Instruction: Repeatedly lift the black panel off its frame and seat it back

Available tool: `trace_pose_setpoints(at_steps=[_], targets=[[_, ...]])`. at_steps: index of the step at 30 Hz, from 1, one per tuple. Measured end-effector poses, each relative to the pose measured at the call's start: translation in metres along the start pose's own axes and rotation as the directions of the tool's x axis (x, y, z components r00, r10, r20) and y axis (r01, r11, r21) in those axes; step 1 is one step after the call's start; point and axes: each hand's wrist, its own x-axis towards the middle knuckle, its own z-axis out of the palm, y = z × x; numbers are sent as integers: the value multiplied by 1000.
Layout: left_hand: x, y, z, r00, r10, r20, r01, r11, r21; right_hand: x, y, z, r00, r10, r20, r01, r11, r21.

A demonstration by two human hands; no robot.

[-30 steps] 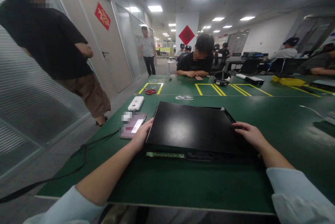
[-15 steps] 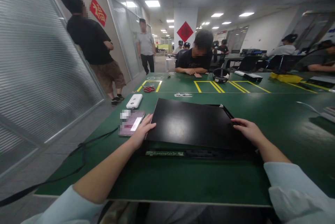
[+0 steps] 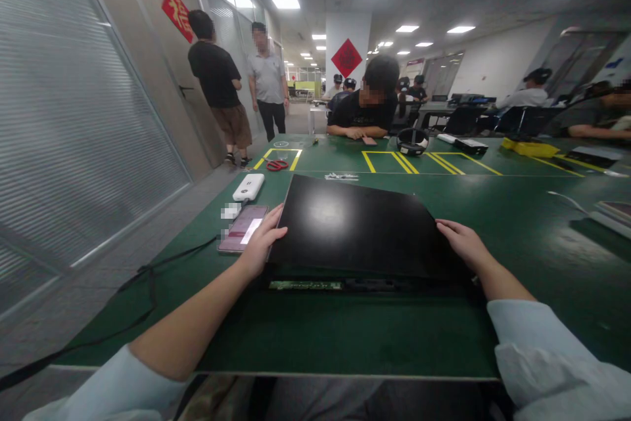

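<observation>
A flat, dark screen panel point(image 3: 350, 227) lies tilted over a black frame point(image 3: 404, 288) on the green table. My left hand point(image 3: 263, 240) grips its left edge, thumb on the top face and fingers around the side. At the right edge, my right hand point(image 3: 458, 243) pinches the panel between thumb and fingers. Below the panel's near edge shows a green circuit board strip point(image 3: 305, 286) set in the frame. Most of the frame is hidden under the panel.
Left of the panel lie a phone point(image 3: 242, 229) and a white power bank point(image 3: 249, 187). Farther off are red-handled scissors point(image 3: 277, 165), a headset point(image 3: 413, 141) and a yellow object point(image 3: 530, 147). A person point(image 3: 365, 102) leans on the far side; two others stand at left.
The panel's right side has shifted to cover the frame's far right corner, which showed before. Both hands keep hold. The person in black at left has walked farther away.
</observation>
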Motion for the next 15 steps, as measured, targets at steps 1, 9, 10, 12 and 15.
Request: trace_pose_setpoints(at_steps=[1, 9, 10, 12, 15], targets=[[0, -1, -1, 999, 28, 22, -28, 1000, -7, 1, 1, 0, 1000, 1, 0, -1, 1000, 4], [-3, 0, 1, 998, 48, 49, -44, 996, -75, 4, 6, 1, 998, 37, -41, -33, 996, 88], [-3, 0, 1, 998, 28, 57, -22, 995, -99, 4, 6, 2, 998, 53, -25, -49, 990, 128], [-3, -2, 1, 998, -18, 63, 28, 988, -150, 3, 6, 3, 995, 93, 33, -98, 961, 259], [-2, -5, 0, 997, -58, 58, 69, 977, -202, 0, 2, 4, 988, 120, 99, -151, 889, 432]])
